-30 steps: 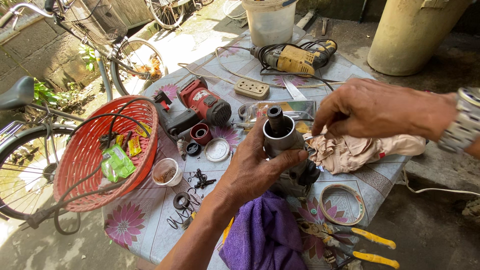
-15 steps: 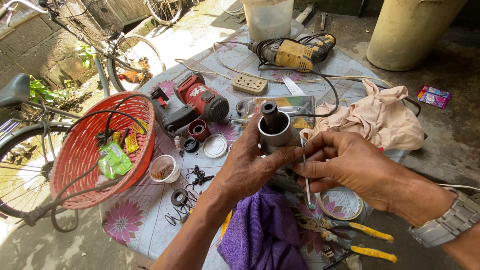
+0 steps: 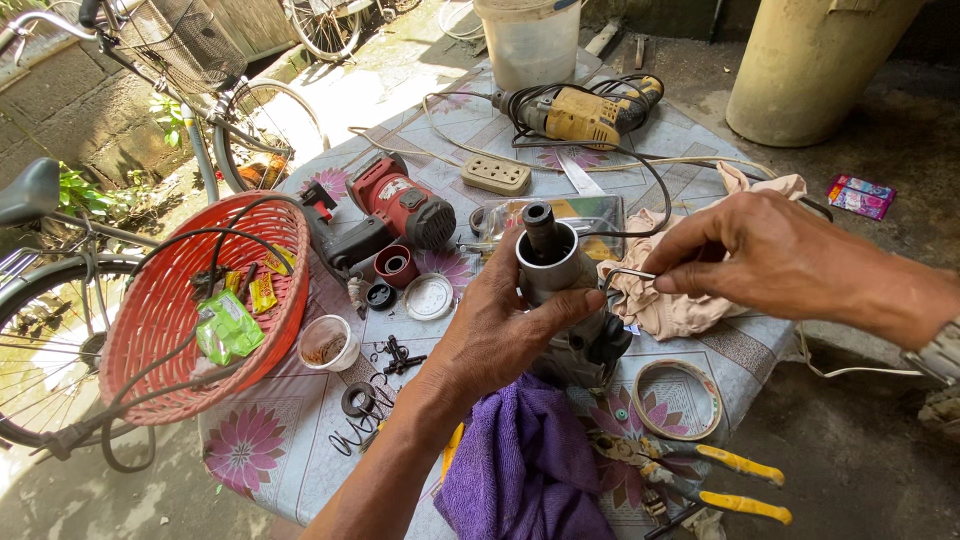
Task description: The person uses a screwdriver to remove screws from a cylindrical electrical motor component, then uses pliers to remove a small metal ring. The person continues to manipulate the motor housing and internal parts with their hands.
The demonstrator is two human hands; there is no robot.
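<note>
Right at the middle of the cluttered table, the left hand wraps its fingers and thumb around a grey metal tool housing, which stands roughly upright, long axis vertical, its dark shaft end pointing up toward the camera. The right hand pinches a thin bent metal key between thumb and forefinger, the other fingers loosely curled; the key's tip sits just beside the housing's right flank, though contact cannot be told. Open room is scarce: a red basket overhangs the table's left edge, a purple cloth hangs at the near edge, and two yellow-handled pliers lie at the near right corner. One beige rag lies under the right hand. Further back rest one red power tool, one yellow drill, one socket strip and one white bucket. One tape ring lies beside the pliers.
</note>
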